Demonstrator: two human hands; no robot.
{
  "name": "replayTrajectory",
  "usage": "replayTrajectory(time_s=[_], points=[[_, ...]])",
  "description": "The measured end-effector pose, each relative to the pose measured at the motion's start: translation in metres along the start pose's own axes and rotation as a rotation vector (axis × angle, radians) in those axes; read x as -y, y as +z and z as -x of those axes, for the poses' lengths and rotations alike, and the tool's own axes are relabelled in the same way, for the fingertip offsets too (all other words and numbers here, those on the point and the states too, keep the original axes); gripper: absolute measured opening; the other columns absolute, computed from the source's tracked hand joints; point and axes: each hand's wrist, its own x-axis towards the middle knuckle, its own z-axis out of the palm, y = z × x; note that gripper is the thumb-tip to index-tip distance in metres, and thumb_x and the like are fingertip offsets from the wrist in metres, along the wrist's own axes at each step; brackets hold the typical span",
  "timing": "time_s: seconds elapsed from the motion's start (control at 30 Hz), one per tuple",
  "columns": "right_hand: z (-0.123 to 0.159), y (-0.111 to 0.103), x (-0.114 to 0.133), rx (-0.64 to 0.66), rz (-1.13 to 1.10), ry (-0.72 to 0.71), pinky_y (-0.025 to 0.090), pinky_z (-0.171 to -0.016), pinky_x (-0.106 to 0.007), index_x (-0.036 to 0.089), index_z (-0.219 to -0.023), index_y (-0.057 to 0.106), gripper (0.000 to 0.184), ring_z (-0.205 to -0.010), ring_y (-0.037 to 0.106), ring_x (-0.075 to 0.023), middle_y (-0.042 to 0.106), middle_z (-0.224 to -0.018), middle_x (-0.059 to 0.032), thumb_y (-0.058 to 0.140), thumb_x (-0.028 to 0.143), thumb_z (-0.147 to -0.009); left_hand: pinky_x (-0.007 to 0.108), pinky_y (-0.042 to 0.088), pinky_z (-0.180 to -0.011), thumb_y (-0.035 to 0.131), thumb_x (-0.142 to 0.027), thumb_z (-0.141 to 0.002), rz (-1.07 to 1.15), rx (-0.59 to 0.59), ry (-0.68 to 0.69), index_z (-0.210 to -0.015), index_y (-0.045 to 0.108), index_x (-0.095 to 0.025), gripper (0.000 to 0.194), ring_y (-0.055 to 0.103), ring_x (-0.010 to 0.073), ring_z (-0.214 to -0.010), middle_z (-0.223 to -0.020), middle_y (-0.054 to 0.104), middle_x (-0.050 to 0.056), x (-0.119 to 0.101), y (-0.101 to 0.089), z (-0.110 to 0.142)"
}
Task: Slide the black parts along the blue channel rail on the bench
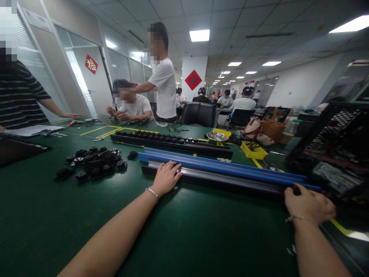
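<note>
A long black rail with a grey channel (221, 179) lies across the green table (43, 223) in front of me, with blue strips (219, 166) lying along its far side. My left hand (166, 177) rests on the rail's left end, fingers stretched over its top. My right hand (309, 204) is closed around the rail near its right end. Each wrist wears a thin bracelet.
A heap of small black parts (95, 163) lies at the left. A second black rail fitted with sockets (170, 141) runs behind. Yellow trays (253, 151), a metal bowl (216, 136), bags and a black crate (334, 146) stand at the right. Other people work at the far side.
</note>
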Motion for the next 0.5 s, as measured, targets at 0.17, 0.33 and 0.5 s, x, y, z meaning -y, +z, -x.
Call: replayTrajectory(time_s=[0.17, 0.33, 0.5], points=[[0.0007, -0.0007, 0.0032, 0.021, -0.044, 0.011, 0.028, -0.084, -0.052, 0.028, -0.111, 0.062, 0.044, -0.114, 0.038, -0.0360, 0.059, -0.106, -0.0141, 0.042, 0.045, -0.076, 0.044, 0.023, -0.108, 0.029, -0.047, -0.091, 0.002, -0.005, 0.002, -0.129, 0.048, -0.030, 0.045, 0.039, 0.0211, -0.127, -0.134, 0.049, 0.004, 0.0007, 0.0007, 0.0003], [-0.0001, -0.0033, 0.0059, 0.059, -0.006, 0.003, 0.026, -0.087, -0.050, 0.025, -0.107, 0.064, 0.046, -0.115, 0.038, -0.0335, 0.060, -0.107, -0.0146, 0.037, 0.049, -0.078, 0.045, 0.024, -0.108, 0.029, -0.047, -0.092, 0.000, -0.002, -0.001, -0.129, 0.048, -0.030, 0.045, 0.039, 0.0214, -0.127, -0.135, 0.049, 0.004, -0.0002, -0.0005, 0.0004], [-0.0013, -0.0062, 0.0115, 0.138, 0.029, 0.048, 0.021, -0.090, -0.053, 0.027, -0.103, 0.064, 0.045, -0.114, 0.038, -0.0318, 0.063, -0.103, -0.0136, 0.032, 0.049, -0.080, 0.045, 0.025, -0.107, 0.028, -0.047, -0.092, -0.005, -0.001, -0.003, -0.128, 0.048, -0.030, 0.045, 0.039, 0.0214, -0.126, -0.135, 0.049, 0.004, -0.0014, -0.0030, 0.0006]])
